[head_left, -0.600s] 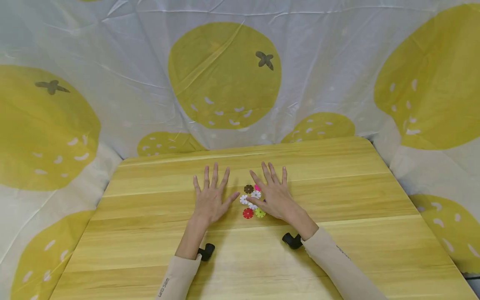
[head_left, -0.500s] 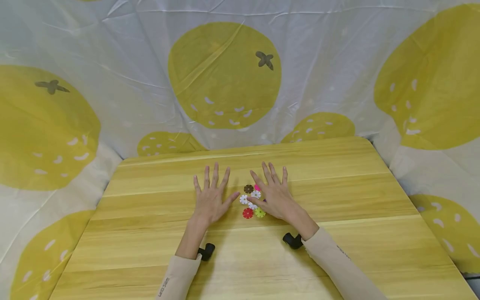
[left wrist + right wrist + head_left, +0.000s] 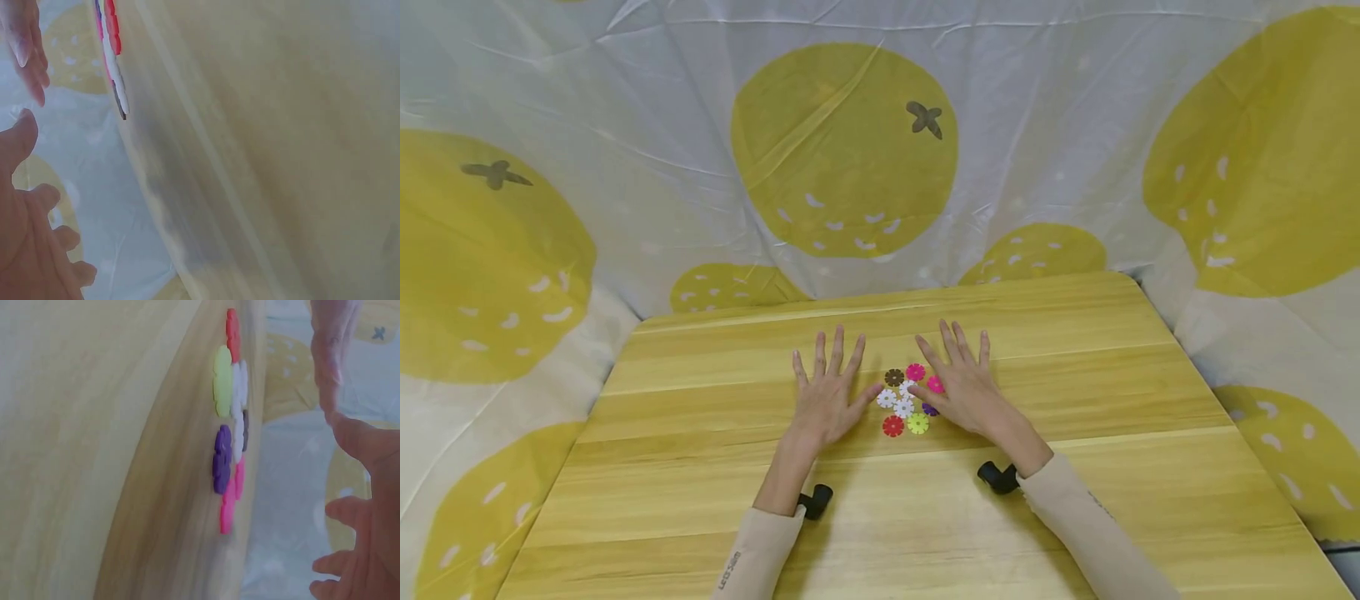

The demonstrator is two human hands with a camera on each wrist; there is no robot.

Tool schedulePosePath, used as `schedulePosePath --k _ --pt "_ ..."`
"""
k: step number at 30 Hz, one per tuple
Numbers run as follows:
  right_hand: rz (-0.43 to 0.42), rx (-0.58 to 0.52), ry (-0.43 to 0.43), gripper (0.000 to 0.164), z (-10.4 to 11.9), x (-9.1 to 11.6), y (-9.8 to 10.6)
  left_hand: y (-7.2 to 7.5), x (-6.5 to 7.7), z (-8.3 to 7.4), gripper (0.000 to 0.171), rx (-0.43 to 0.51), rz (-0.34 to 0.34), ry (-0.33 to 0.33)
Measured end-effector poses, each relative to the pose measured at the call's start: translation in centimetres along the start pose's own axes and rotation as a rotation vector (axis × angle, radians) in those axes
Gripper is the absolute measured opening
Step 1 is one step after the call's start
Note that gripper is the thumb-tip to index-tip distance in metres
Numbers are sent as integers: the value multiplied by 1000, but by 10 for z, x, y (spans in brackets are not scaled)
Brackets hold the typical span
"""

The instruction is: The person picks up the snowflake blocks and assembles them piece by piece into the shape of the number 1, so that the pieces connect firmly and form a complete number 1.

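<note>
A small cluster of notched, flower-shaped plastic discs lies flat on the wooden table: brown [image 3: 894, 377], two pink [image 3: 915, 372], three white [image 3: 903, 407], purple [image 3: 222, 459], red [image 3: 892, 426] and yellow-green [image 3: 918, 423]. My left hand [image 3: 826, 407] is spread palm down to the left of them, its thumb tip overlapping the edge of a white disc in the head view. On the other side my right hand [image 3: 964, 392], fingers spread too, partly covers the purple disc and a pink one. Both wrist views show the hands raised above the tabletop, holding nothing.
The wooden table [image 3: 685, 467] reaches back to a white cloth [image 3: 1037, 125] printed with big yellow fruits. A black bracket [image 3: 817, 502] sits at the left wrist and a similar black bracket [image 3: 997, 477] at the right wrist.
My right hand has shifted a little to the right, uncovering a pink disc and more of the purple one. The left hand has drifted slightly right. The discs stay put on the table.
</note>
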State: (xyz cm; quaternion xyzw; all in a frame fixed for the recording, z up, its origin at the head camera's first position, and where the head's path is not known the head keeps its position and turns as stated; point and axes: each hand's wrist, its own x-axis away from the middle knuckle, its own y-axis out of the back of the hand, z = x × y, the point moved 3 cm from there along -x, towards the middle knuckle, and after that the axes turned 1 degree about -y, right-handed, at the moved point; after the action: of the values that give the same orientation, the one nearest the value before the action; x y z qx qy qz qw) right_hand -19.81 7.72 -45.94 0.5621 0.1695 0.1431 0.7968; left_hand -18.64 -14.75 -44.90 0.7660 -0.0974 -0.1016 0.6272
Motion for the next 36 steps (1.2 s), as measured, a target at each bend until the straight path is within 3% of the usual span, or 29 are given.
schedulePosePath --k 6,12,15,22,28,36 --pt "1 -55 -19 75 -10 3 6 1 -1 0 75 120 49 -31" --pt "29 -216 -19 67 -20 6 9 1 0 4 73 384 160 -70" --pt "58 -303 -27 62 -25 6 7 0 -2 5 70 461 182 -79" --pt "139 -520 -59 52 -37 7 -1 -8 -11 6 52 544 151 -68" --pt "169 -681 -94 47 -44 7 -3 -12 -19 3 39 595 200 -72" --pt "155 -674 -114 37 -47 0 -8 -15 -26 -3 26 606 234 -75"
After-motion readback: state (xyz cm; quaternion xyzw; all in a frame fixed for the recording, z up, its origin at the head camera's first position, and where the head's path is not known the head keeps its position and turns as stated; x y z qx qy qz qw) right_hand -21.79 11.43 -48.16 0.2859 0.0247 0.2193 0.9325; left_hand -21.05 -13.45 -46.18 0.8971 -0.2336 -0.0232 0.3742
